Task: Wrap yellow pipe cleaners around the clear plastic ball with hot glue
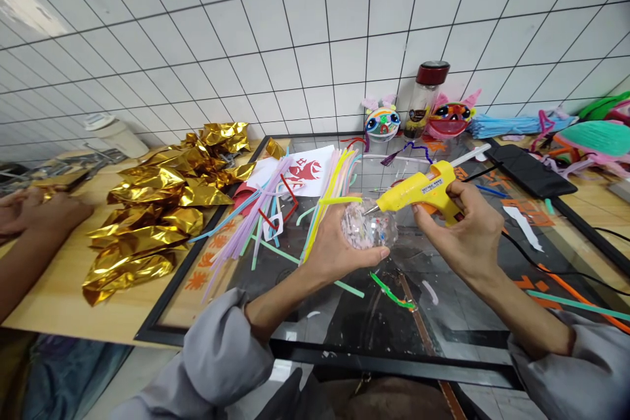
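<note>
My left hand [327, 239] is closed around a clear plastic ball [377, 230] with whitish and coloured bits in or on it. In my right hand [467, 230] is a yellow hot glue gun [418, 190], gripped by its handle with a clear glue stick [470, 155] out of its back. The gun's metal tip points left and down at the ball, touching or very near it. A yellow pipe cleaner [340, 200] lies across by the ball's top left. Below the hands, a green pipe cleaner piece [391, 291] rests on the glass sheet.
Pastel pipe cleaners [246, 226] and a white sheet with a red print [310, 170] lie left of my hands. Crumpled gold foil [157, 193] is farther left, near another person's hands [44, 210]. Decorated balls [381, 123] and a bottle [426, 98] stand by the wall. A black cord [551, 266] runs right.
</note>
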Available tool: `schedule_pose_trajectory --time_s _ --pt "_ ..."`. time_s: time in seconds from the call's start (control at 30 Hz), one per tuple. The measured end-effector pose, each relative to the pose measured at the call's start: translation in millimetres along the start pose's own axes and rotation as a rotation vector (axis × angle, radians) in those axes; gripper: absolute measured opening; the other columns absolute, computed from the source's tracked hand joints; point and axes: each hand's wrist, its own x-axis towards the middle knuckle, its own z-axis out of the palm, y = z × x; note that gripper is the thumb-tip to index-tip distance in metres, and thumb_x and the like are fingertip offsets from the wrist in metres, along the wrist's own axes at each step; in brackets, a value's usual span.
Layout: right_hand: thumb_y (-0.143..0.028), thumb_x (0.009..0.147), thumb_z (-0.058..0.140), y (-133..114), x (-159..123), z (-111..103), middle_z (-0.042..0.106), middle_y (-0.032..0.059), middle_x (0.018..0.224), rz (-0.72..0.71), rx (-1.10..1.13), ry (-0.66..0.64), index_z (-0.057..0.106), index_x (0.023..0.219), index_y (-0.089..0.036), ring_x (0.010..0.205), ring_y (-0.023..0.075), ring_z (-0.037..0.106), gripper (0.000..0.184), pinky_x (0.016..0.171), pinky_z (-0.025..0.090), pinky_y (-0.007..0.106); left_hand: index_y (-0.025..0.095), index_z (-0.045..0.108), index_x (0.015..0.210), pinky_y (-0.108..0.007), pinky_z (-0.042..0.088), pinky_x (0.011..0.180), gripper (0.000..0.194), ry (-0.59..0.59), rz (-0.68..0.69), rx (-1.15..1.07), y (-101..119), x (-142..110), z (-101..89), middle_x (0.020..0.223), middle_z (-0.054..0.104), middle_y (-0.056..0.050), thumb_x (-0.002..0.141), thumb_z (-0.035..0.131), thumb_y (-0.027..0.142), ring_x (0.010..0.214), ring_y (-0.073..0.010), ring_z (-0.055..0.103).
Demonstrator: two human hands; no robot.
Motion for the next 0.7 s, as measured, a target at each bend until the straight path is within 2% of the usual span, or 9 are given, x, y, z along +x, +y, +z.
schedule_pose_trajectory --time_s 0.17,0.33,0.53,0.6,0.7 --pt "-0.04 0.074 0.067 -0.1 1.3 -0.3 0.072 0.0062 0.083 0.006 0.008 0.012 0.06 0.094 -0.022 0.066 0.021 0.064 0.028 0.061 0.051 0.035 0.021 0.051 0.121 -0.052 0.042 0.107 0.08 -0.011 -0.023 0.008 4.4 0.7 -0.6 0.123 0.06 -0.011 0.052 0.088 0.034 0.119 -0.0331 0.057" --pt "-0.042 0.074 0.067 1.9 1.9 0.4 0.072 0.0075 0.086 0.017 0.026 0.001 0.06 0.095 -0.021 0.068 0.0215 0.065 0.03 0.062 0.051 0.035 0.02 0.052 0.119 -0.05 0.045 0.104 0.077 -0.026 -0.013 -0.005 5.1 1.2 0.2 0.121 0.06 -0.01 0.052 0.088 0.034 0.115 -0.0318 0.058" --pt "-0.039 0.071 0.069 0.8 -0.2 1.3 0.071 0.0056 0.083 0.023 0.084 -0.01 0.06 0.092 -0.021 0.069 0.0219 0.066 0.029 0.065 0.053 0.036 0.021 0.052 0.12 -0.049 0.049 0.1 0.078 -0.035 -0.07 -0.077 2.3 1.7 0.2 0.118 0.064 -0.009 0.052 0.089 0.034 0.112 -0.0314 0.062" --pt "-0.037 0.07 0.071 -1.3 0.1 1.5 0.071 0.0051 0.084 0.084 0.159 -0.039 0.061 0.093 -0.021 0.069 0.021 0.066 0.03 0.064 0.053 0.034 0.022 0.054 0.119 -0.047 0.05 0.1 0.079 -0.022 -0.066 -0.078 2.1 2.3 0.0 0.117 0.065 -0.008 0.051 0.09 0.034 0.112 -0.0314 0.063" --pt "-0.039 0.07 0.071 -1.2 2.4 3.5 0.071 0.004 0.082 0.275 0.35 -0.118 0.062 0.091 -0.02 0.068 0.0187 0.065 0.03 0.061 0.052 0.031 0.022 0.055 0.118 -0.047 0.05 0.1 0.077 -0.014 -0.058 -0.077 2.8 2.5 0.0 0.116 0.065 -0.008 0.05 0.091 0.032 0.113 -0.0318 0.063"
